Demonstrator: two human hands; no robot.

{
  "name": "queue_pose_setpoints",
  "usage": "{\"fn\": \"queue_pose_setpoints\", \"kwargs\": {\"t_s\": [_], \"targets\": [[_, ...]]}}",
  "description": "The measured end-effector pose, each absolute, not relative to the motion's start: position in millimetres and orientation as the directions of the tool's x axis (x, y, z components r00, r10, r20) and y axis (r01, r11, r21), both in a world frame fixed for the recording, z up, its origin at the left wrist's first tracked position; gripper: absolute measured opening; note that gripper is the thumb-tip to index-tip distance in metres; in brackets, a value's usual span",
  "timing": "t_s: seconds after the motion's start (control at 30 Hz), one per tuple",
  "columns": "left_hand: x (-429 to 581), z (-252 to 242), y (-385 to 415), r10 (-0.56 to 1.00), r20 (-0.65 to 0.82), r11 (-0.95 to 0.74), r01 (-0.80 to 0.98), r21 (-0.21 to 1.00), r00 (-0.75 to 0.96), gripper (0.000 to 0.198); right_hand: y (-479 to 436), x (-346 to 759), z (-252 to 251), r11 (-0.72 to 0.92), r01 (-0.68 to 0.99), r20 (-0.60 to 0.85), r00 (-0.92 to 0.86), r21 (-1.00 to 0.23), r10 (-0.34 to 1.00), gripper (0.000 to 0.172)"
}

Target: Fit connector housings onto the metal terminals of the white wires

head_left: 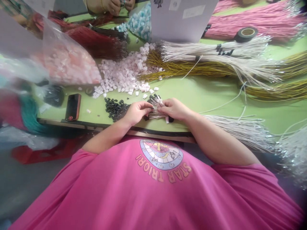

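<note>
White wires point(157, 111) fan out between my two hands near the table's front edge, several with black pieces at their left ends. My right hand point(171, 108) is closed around the wires from the right. At their left ends is my left hand point(140, 111), its thumb and forefinger pinched together; what is in the pinch is too small to make out. A pile of small black connector pieces point(115, 108) lies just left of that hand. The long part of a white wire bundle point(240, 129) trails to the right beyond my right forearm.
White connectors point(124, 73) are heaped behind my hands. White point(213, 51) and yellow wire bundles point(187, 68) lie behind to the right, with a black tape roll point(247, 33). At left are a phone point(73, 107) and a bag of pinkish pieces point(72, 64). Another person's hands point(117, 6) show at the back.
</note>
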State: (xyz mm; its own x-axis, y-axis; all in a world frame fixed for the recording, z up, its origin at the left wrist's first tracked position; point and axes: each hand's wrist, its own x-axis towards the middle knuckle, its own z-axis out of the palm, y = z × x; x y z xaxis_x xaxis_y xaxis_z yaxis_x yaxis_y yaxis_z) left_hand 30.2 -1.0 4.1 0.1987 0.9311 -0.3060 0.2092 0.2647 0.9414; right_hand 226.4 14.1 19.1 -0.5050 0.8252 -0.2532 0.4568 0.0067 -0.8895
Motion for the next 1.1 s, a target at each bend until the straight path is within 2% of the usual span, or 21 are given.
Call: {"fn": "queue_pose_setpoints", "kwargs": {"t_s": [0.4,0.6,0.9,1.0,1.1], "targets": [[29,1,-2,0.949,-0.244,0.153,0.381,0.912,0.202,0.017,12,225,21,-0.032,0.441,-0.276,-0.501,-0.897,0.82,0.016],[33,-4,-5,0.962,-0.084,-0.046,0.457,0.888,0.261,0.016,11,227,20,-0.068,0.436,-0.309,-0.512,-0.898,0.802,0.022],[36,-5,-4,0.952,-0.067,-0.091,0.486,0.869,0.298,0.014,12,227,19,-0.052,0.458,-0.311,-0.512,-0.887,0.8,0.021],[36,1,-7,0.929,-0.008,-0.199,0.517,0.832,0.37,0.014,12,228,18,-0.041,0.466,-0.299,-0.495,-0.884,0.816,0.021],[21,13,-5,0.89,0.076,-0.359,0.588,0.724,0.45,0.019,13,229,17,-0.009,0.438,-0.224,-0.44,-0.899,0.87,0.017]]}}
